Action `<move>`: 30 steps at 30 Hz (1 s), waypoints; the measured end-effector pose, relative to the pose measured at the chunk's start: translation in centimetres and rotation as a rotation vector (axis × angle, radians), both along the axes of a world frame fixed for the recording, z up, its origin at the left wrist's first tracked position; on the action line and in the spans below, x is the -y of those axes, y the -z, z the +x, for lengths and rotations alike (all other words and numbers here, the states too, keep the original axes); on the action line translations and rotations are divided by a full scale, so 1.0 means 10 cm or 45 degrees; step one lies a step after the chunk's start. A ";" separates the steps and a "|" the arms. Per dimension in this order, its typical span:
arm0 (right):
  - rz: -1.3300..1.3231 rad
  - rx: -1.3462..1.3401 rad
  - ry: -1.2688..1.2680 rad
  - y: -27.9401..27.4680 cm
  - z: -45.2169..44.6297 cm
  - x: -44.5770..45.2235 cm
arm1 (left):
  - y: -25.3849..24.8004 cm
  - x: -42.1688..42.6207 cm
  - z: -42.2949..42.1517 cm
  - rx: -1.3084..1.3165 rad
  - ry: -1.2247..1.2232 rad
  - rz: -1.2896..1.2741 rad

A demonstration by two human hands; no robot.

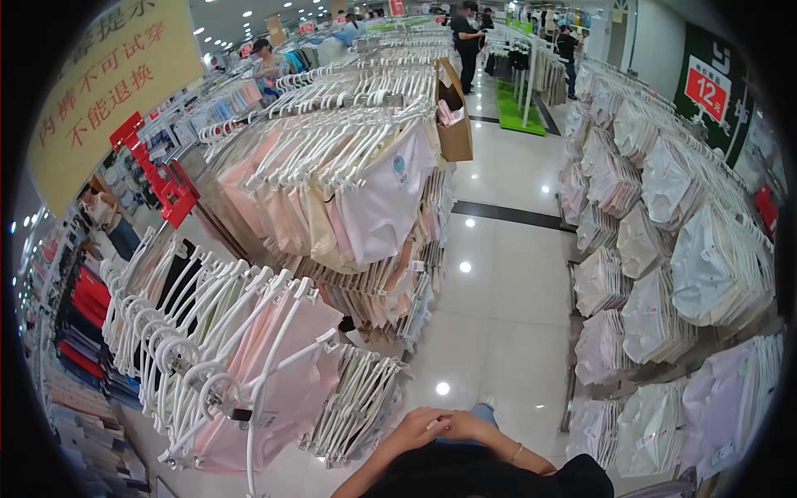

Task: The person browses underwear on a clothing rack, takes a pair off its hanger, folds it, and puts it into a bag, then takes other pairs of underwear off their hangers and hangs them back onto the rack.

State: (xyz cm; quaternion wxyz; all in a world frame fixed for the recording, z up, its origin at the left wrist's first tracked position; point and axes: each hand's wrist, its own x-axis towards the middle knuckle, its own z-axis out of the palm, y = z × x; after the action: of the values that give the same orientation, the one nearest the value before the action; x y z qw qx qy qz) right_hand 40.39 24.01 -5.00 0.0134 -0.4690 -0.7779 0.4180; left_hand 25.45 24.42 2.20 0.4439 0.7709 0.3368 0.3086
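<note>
Both of my hands are together in front of my body at the bottom centre, fingers overlapping. My left hand and my right hand touch each other, and neither shows any object; what lies between them is hidden. To their left, a rack of white hangers carries pink underwear. Below and beside it hang pale garments on a lower row, nearest to the hands.
Racks of light underwear fill the centre left, and more line the right wall. A tiled aisle runs between them. A brown paper bag hangs at a rack end. Several people stand farther back. A yellow sign hangs upper left.
</note>
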 end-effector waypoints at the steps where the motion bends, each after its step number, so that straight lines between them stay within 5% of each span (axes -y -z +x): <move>1: -0.015 0.058 -0.011 -0.09 0.01 0.00 | -0.01 0.00 0.01 -0.012 0.017 0.017; 14: 0.092 0.003 0.124 -0.28 0.35 0.43 | 0.02 0.21 0.31 -0.079 0.349 -0.157; 21: 0.246 -0.069 0.427 -0.14 0.64 1.22 | -0.02 0.49 0.74 -0.184 0.769 0.182; 26: 0.307 -0.048 0.381 0.01 0.75 1.74 | -0.09 0.97 0.83 -0.109 0.764 0.033; 30: -0.027 -0.052 0.571 -0.27 0.58 2.09 | 0.03 1.42 0.74 -0.148 0.706 0.017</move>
State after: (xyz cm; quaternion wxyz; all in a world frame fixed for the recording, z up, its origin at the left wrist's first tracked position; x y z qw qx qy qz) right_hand 46.16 3.11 -2.33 0.1168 -0.6216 -0.6495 0.4220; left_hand 32.84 10.21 1.90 0.4862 0.8529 0.1359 0.1327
